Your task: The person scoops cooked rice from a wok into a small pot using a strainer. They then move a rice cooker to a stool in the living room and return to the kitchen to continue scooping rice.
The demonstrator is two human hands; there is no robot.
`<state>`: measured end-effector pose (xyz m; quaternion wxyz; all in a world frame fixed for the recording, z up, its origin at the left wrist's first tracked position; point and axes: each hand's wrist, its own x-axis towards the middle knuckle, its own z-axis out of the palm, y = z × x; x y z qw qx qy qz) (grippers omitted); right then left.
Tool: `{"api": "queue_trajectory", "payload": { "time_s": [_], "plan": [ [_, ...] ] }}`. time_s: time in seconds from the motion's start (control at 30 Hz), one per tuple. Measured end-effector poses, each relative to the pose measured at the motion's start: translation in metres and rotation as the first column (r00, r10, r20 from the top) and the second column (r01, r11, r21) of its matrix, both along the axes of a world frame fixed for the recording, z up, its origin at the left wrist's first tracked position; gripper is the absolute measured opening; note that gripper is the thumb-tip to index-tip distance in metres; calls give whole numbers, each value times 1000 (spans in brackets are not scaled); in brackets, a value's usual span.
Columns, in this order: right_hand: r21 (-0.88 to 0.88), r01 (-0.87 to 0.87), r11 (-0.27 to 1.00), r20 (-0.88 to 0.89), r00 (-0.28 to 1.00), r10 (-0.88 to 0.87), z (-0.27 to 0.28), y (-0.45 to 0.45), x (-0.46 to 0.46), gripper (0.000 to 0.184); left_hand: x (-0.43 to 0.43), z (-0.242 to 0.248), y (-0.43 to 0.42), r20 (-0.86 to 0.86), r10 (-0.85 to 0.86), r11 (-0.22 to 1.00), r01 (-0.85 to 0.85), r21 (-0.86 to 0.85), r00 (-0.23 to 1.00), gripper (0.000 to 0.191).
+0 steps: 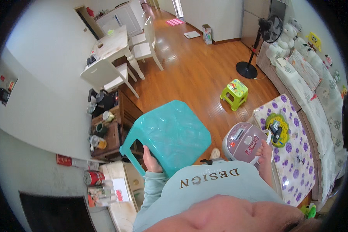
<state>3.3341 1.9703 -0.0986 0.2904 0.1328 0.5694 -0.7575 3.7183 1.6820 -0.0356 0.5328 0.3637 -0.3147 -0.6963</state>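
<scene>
My left hand point(152, 160) grips a teal plastic stool point(174, 133) near the open slot on its side. The thumb lies along the stool and the other fingers are hidden beneath it. The stool is tilted, its flat side facing up toward me. On the other side, my right hand point(264, 151) is closed around the white carrying handle of a rice cooker point(243, 142). A pinkish-mauve lid with a small display, a round button and a red sticker tops the cooker. It hangs beside the edge of a low table point(295, 171) with a purple-flowered cover.
A small green step stool point(235, 92) stands on the wooden floor ahead. Behind it is a black pedestal fan point(250, 61) beside a long sofa point(295, 75). Leftward are a dark wooden cabinet point(116, 133) with jars and kettle, and a white dining table point(111, 43) with chairs.
</scene>
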Motion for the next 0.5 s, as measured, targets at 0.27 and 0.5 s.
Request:
{"api": "queue_trajectory", "payload": {
  "time_s": [0.27,0.5],
  "plan": [
    [-146,-40,989,-4,999,40,12,-183,-119,18,-154,19,-162,28,-14,1000,13,25,1000,47],
    [-13,-151,988,-91,985,150,33,-335,-220,21,-254,42,-285,-14,30,996,-29,89,999,49]
  ]
}}
